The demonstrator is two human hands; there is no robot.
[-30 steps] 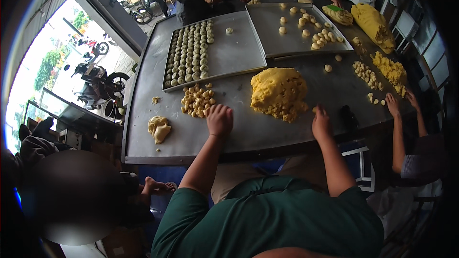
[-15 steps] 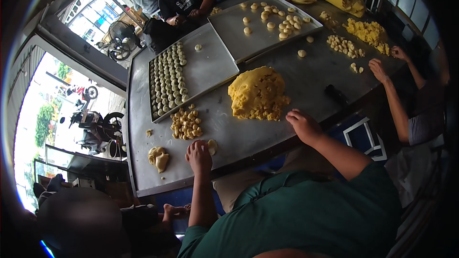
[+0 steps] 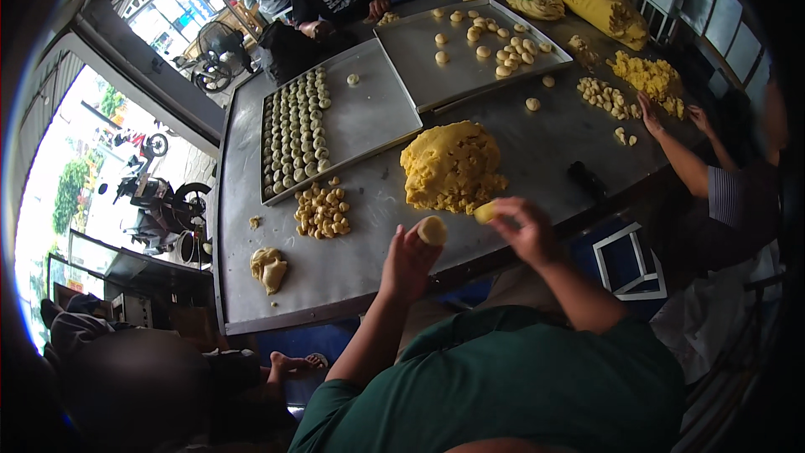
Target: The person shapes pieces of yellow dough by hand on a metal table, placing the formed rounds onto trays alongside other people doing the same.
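My left hand (image 3: 407, 264) is raised over the near edge of the metal table, holding a pale flattened dough disc (image 3: 433, 231) on its fingers. Close by on the right, my right hand (image 3: 530, 233) pinches a small yellow lump (image 3: 485, 213). Just beyond both hands sits a large mound of crumbly yellow filling (image 3: 449, 164). Several small pale dough pieces (image 3: 320, 211) lie piled left of the mound. A bigger soft dough lump (image 3: 268, 270) rests near the table's left front corner.
A metal tray (image 3: 369, 109) carries rows of small greenish balls (image 3: 295, 130). Beside it, another tray (image 3: 432, 88) holds scattered pale balls. At right, a co-worker's hands (image 3: 650, 113) are near yellow filling (image 3: 646, 71). A dark object (image 3: 585, 178) lies by the near edge.
My left hand has lifted the dough disc from the table and moved right with it. My right hand, formerly beside the mound, now shows a yellow lump in its fingers.
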